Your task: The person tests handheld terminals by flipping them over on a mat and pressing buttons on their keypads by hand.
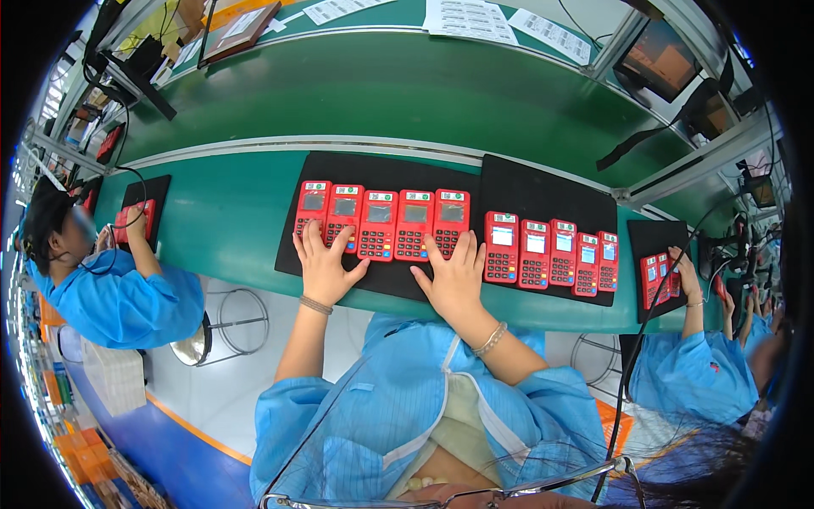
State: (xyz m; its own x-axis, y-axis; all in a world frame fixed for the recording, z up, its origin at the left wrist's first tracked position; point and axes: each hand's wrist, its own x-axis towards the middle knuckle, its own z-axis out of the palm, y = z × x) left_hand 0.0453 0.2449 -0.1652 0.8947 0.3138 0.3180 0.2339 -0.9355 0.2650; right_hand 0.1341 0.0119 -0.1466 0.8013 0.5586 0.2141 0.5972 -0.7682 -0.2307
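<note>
Left hand [324, 270] is lying flat with fingers spread wide, gripping nothing, fingertips pressing on the keypads of the two leftmost red handheld payment terminals with small grey screens [329, 214]. Right hand [454, 276] is also lying open and spread, holding nothing, fingertips resting on the keypad of the fifth terminal in the same row. That row of five is sitting side by side, touching, on the left black rectangular rubber mat [381, 174], screens facing up and away from the person. Just right of that mat, a second black mat [543, 193] is carrying five more red terminals with lit white screens [551, 251], untouched, also packed edge to edge. Both mats are lying on the green-topped desk [229, 220], whose near edge is running just below the wrists. Beyond the left mat, past a metal rail, a wider green conveyor surface [381, 93] is running across the frame with white printed sheets [471, 19] on its far side. Far left of the left mat, another person in a blue smock [123, 297] is handling a red terminal on a small black mat [144, 199]. Far right of the second mat, a third person's hand [682, 271] is touching red terminals on another black mat [657, 237]. The person is wearing a light blue smock [398, 399] and a bracelet on each wrist.
</note>
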